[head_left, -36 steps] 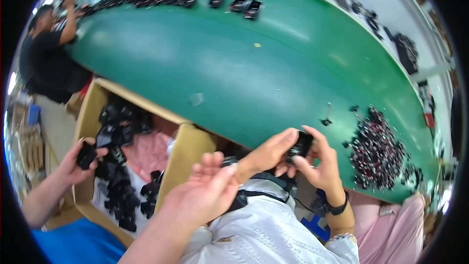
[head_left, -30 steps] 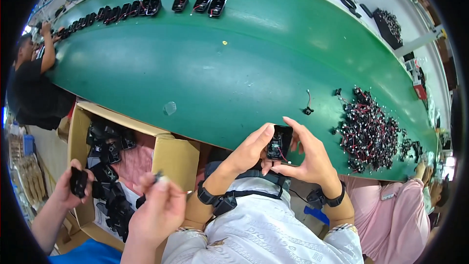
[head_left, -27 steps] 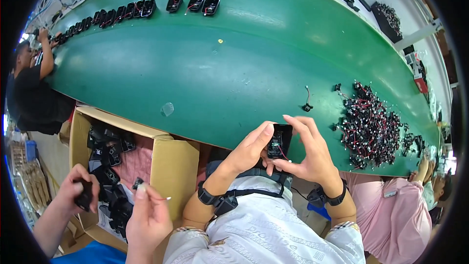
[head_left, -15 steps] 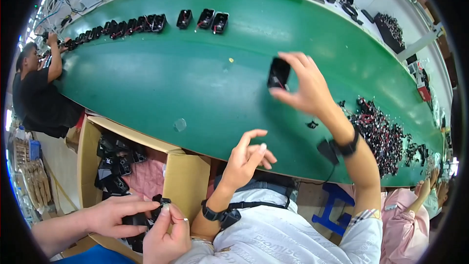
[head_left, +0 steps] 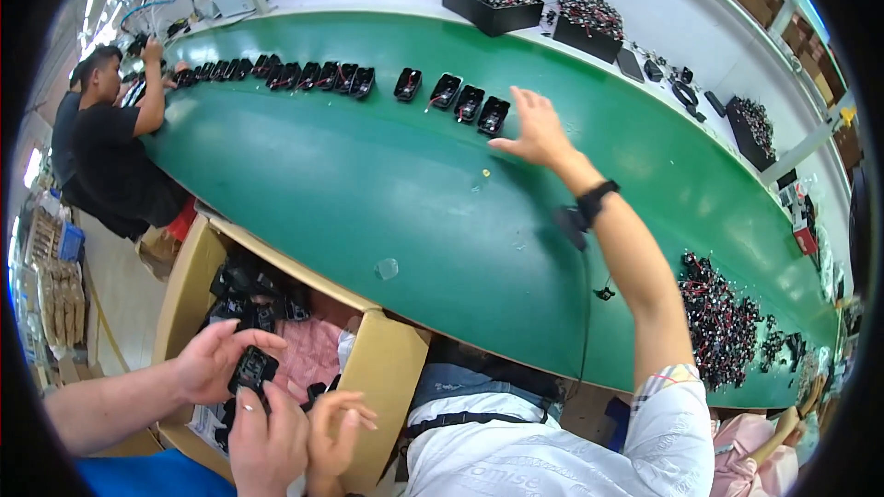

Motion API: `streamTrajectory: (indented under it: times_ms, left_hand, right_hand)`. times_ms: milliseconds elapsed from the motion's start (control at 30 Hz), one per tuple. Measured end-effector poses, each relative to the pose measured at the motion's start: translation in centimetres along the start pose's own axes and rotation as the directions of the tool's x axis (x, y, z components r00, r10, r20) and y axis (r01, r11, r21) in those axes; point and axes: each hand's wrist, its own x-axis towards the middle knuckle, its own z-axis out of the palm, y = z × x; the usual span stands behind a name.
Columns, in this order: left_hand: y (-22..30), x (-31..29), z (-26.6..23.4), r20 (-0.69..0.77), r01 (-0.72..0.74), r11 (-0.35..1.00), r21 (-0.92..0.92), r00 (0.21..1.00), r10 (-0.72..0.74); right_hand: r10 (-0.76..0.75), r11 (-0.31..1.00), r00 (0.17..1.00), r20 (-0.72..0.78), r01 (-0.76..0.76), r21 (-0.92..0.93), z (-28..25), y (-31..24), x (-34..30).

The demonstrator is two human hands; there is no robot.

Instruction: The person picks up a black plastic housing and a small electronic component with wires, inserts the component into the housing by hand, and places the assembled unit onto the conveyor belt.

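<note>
My right hand (head_left: 537, 129) reaches far over the green table, fingers spread and nothing in them. Just beyond its thumb a black rectangular case (head_left: 494, 117), with small parts and red wire inside, sits at the right end of a row of similar cases (head_left: 362, 83). My left hand (head_left: 333, 437) is low at the cardboard box's edge, fingers loosely bent and apart, with no object visible in it. Right beside it, another person's hands (head_left: 267, 433) hold a small black housing (head_left: 250, 370).
A cardboard box (head_left: 398, 387) with black housings and pink wrap stands against the table (head_left: 405, 212). A heap of small wired parts (head_left: 718, 327) lies at right. Black bins (head_left: 493, 7) line the back shelf. A person in black (head_left: 115, 147) works at the far left.
My right hand has moved forward and let go of the black case, which now stands at the row's end. My left hand has dropped back toward the box. The view has shifted.
</note>
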Motion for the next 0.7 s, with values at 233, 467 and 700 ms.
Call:
streamTrajectory:
  times_ms: [233, 467, 700]
  left_hand:
    - [1.3, 0.1, -3.7, -0.044, -0.019, 0.855, 0.518, 0.998, 0.049]
    - [-1.5, 3.8, -10.9, -0.09, -0.072, 0.721, 0.689, 0.979, 0.184]
    - [-5.8, 11.2, -11.2, 0.028, -0.156, 0.751, 0.642, 0.983, 0.181]
  right_hand:
    - [0.036, 0.992, 0.899, 0.437, -0.084, 0.091, -15.2, -1.4, -15.3]
    - [0.221, 0.946, 0.918, 0.328, -0.284, 0.158, -13.6, -3.2, -26.7]
    - [0.212, 0.902, 0.927, 0.309, -0.307, 0.303, -13.7, -3.9, -27.8]
